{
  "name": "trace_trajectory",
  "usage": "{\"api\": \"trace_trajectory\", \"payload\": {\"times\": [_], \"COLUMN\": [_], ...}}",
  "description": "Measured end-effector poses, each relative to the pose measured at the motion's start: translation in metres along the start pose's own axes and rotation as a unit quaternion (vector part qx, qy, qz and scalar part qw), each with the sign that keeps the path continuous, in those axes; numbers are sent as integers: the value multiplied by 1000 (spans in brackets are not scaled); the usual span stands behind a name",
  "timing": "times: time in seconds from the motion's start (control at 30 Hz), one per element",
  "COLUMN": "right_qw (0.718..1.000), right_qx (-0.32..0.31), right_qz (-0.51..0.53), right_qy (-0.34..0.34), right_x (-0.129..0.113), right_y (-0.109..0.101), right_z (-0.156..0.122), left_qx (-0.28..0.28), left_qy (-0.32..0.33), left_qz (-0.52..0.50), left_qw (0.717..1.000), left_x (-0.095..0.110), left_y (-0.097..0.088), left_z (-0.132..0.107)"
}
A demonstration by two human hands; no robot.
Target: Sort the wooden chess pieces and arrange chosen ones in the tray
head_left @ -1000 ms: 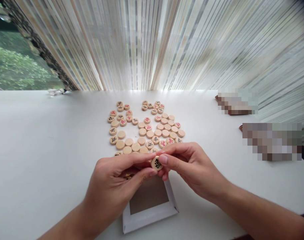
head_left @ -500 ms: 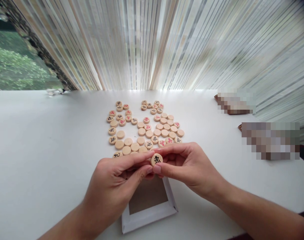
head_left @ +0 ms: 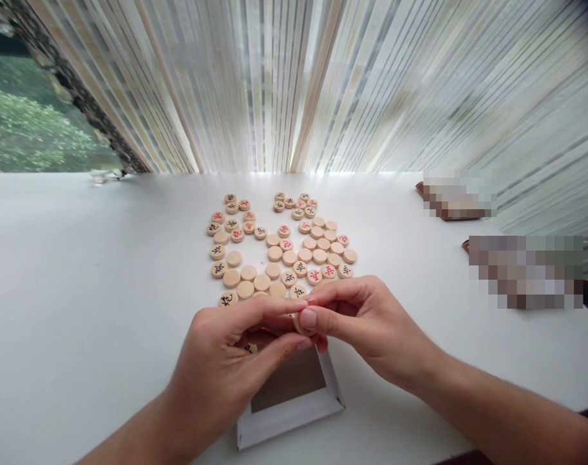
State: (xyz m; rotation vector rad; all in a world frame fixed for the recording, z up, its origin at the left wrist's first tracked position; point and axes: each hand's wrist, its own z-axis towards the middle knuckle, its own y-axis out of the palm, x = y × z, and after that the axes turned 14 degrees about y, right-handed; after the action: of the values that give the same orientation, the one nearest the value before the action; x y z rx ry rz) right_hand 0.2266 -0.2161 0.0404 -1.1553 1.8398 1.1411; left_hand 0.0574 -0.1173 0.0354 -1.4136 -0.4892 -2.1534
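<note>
My left hand (head_left: 228, 361) and my right hand (head_left: 366, 323) meet above the near end of a white table (head_left: 81, 290). Both pinch one round wooden chess piece (head_left: 298, 321) between fingertips; only its edge shows, mostly covered by my right thumb. Under my hands lies a shallow white cardboard box (head_left: 294, 413) with a brown inside. Beyond my fingers, several wooden chess pieces (head_left: 279, 245) with red or black characters lie flat on the table, some blank side up. Another piece (head_left: 250, 349) peeks out below my left fingers.
A striped curtain (head_left: 323, 84) hangs along the table's far edge, with a window and greenery at the far left. Two blurred-out brown things (head_left: 526, 271) lie at the right side of the table.
The piece showed a black character facing me before; it has turned and now sits lower, hidden between the fingertips. Both hands dropped slightly toward the box.
</note>
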Motion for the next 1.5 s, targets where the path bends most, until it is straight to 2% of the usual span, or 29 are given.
{"api": "trace_trajectory", "payload": {"times": [0.2,0.4,0.53,0.73,0.93,1.5], "right_qw": [999,997,995,993,990,995], "right_qx": [-31,-48,-57,-1,-6,-16], "right_qz": [-6,56,81,108,122,89], "right_qy": [-28,-4,11,47,75,51], "right_x": [3,3,2,4,-1,-1], "right_y": [-3,1,2,0,3,2], "right_z": [0,-2,-1,0,-2,-5], "left_qx": [45,55,46,5,-18,-20], "left_qy": [-28,-38,-29,-3,35,-5], "left_qz": [-17,-13,9,53,96,-3], "left_qw": [998,998,998,999,995,1000], "left_x": [3,2,2,1,1,5], "left_y": [0,-2,-2,-1,-1,0], "left_z": [1,0,0,0,0,0]}}
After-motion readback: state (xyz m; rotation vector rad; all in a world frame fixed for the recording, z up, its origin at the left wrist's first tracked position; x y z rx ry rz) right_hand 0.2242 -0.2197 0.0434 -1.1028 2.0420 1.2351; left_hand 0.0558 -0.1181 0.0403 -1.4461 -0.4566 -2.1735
